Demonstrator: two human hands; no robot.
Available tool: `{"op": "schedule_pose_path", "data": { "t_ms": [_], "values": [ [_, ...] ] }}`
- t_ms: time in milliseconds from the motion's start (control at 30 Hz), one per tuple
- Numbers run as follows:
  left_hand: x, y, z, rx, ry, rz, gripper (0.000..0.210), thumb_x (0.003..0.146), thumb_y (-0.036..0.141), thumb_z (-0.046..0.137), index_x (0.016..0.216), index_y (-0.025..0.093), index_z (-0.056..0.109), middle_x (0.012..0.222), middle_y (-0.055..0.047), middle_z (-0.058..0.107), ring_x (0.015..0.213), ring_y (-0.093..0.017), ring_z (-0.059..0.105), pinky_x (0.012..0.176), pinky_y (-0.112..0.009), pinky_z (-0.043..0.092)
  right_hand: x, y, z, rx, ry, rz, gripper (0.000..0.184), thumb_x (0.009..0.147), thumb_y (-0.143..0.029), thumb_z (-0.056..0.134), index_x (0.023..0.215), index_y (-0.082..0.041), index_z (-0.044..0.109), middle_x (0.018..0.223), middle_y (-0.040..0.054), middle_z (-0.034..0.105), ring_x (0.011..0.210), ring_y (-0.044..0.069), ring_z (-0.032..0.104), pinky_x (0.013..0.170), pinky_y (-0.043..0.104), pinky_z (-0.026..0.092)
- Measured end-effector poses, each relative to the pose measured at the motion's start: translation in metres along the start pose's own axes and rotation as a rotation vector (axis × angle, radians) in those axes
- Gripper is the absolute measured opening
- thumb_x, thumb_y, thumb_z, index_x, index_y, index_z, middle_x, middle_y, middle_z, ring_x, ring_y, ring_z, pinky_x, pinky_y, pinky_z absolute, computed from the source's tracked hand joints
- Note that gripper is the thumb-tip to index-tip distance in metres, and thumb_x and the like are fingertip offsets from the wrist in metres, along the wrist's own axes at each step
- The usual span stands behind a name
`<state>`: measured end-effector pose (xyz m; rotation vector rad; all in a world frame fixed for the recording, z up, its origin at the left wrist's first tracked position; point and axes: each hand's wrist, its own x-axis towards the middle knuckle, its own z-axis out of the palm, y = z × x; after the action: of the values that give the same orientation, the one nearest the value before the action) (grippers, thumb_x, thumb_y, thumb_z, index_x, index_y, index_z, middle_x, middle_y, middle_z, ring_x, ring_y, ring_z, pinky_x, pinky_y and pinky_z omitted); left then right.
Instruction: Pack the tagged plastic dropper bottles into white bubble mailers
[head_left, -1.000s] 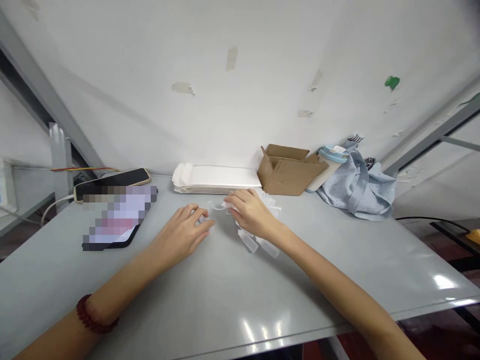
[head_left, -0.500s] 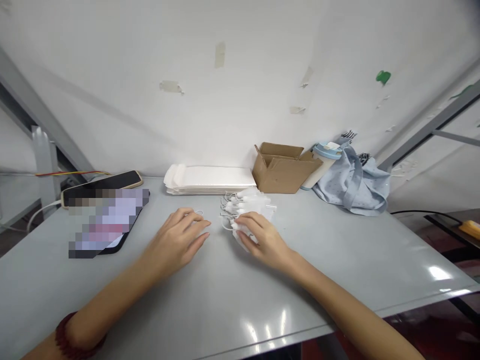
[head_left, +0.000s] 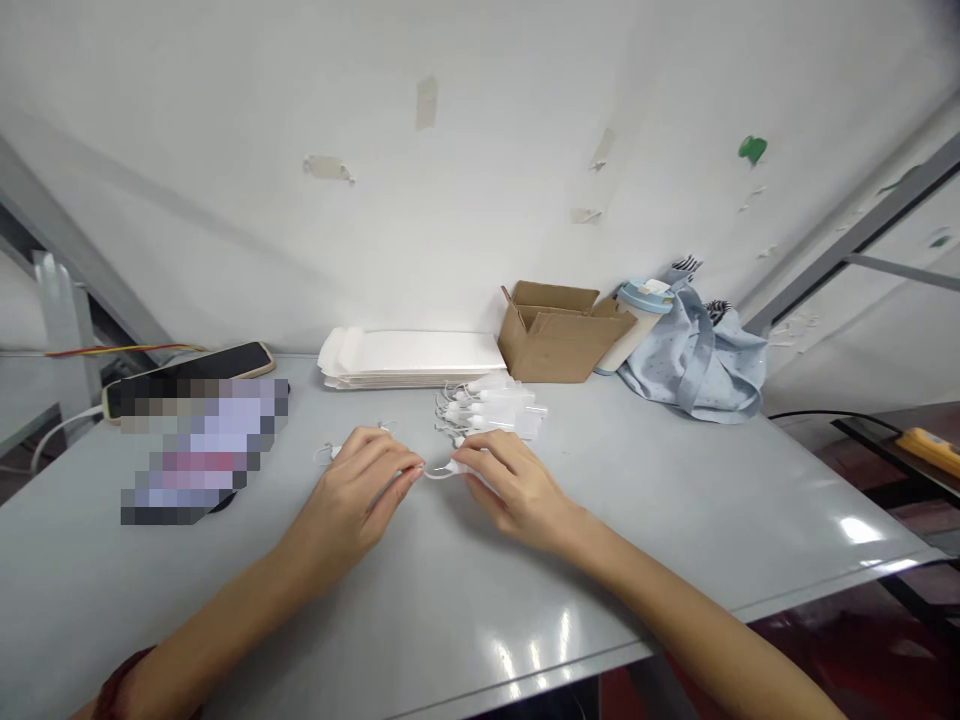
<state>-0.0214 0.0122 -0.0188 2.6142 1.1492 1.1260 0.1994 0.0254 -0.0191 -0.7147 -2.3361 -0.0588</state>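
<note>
Between my fingertips is a small white piece with a thin curved cord point(head_left: 439, 474); its exact kind cannot be made out. My right hand point(head_left: 517, 485) pinches its white body, which the fingers mostly hide. With thumb and forefinger, my left hand point(head_left: 367, 485) pinches the cord's far end. Just beyond my right hand lies a pile of similar white pieces point(head_left: 491, 408) with thin cords and clear, flat tails. Beside my left hand rests another small white piece with a looped cord point(head_left: 330, 454), partly covered by the hand.
A stack of flat white cartons point(head_left: 412, 358) lies against the wall. To its right stand an open cardboard box point(head_left: 555, 345), a lidded cup point(head_left: 634, 325) and a light blue cloth bag point(head_left: 709, 365). Two phones are at the left, one a blurred phone point(head_left: 217, 430) lying nearer me.
My right hand has drawn one white piece slightly nearer me, away from the pile. My left hand has closed its fingers on the cord's end. The view has shifted a little.
</note>
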Motion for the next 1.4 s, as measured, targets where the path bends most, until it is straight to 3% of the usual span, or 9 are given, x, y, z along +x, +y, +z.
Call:
{"op": "schedule_pose_path", "data": {
  "t_ms": [233,1200,1400],
  "values": [
    [0.000,0.012,-0.002,-0.090,0.027,0.007,0.014,0.092,0.015,0.046,0.092,0.021,0.059,0.080,-0.002,0.065,0.083,-0.018,0.053,0.077,-0.033,0.045,0.002,-0.006,-0.002,0.001,0.039,-0.030,0.021,0.089,-0.008,0.047,0.107,-0.012,0.056,0.097,0.0127,0.061,0.087,0.019,0.057,0.072,0.033,0.052],
    [-0.002,0.012,-0.001,-0.135,-0.002,-0.014,0.013,0.091,0.014,0.048,0.091,0.021,0.058,0.081,-0.002,0.064,0.086,-0.019,0.052,0.078,-0.034,0.045,0.001,-0.010,-0.003,0.094,0.024,-0.019,0.027,0.089,-0.006,0.042,0.113,-0.013,0.052,0.098,0.0138,0.059,0.089,0.019,0.058,0.076,0.035,0.055],
    [-0.003,0.013,0.000,-0.122,-0.022,-0.011,0.015,0.092,0.015,0.046,0.090,0.021,0.059,0.080,-0.002,0.063,0.083,-0.019,0.053,0.079,-0.034,0.045,-0.003,-0.011,-0.001,0.066,0.021,-0.045,0.035,0.083,0.002,0.042,0.114,-0.011,0.052,0.101,0.0148,0.058,0.091,0.019,0.056,0.077,0.035,0.054]
  ]
}}
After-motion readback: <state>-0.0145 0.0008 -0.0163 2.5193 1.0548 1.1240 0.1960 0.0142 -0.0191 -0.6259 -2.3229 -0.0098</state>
